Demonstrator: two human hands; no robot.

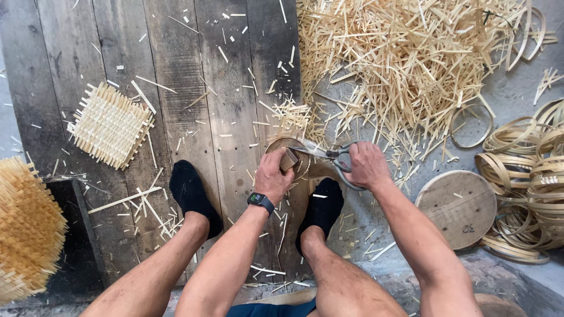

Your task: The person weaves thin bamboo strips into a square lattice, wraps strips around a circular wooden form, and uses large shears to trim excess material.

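Note:
My left hand (272, 174), with a dark watch on the wrist, presses a small wooden block (288, 159) onto a round woven bamboo piece (281, 145) lying on the plank floor. My right hand (365, 164) grips grey scissors (329, 154), whose blades point left and meet the edge of the round piece next to the block. Both feet in black socks rest on the planks, the right foot (320, 208) just below the round piece.
A square woven bamboo mat (110, 125) lies to the left, a stack of woven mats (26, 229) at the far left. A big heap of bamboo offcuts (405, 58) fills the top right. A round wooden disc (459, 206) and coiled bamboo hoops (529, 176) sit at right.

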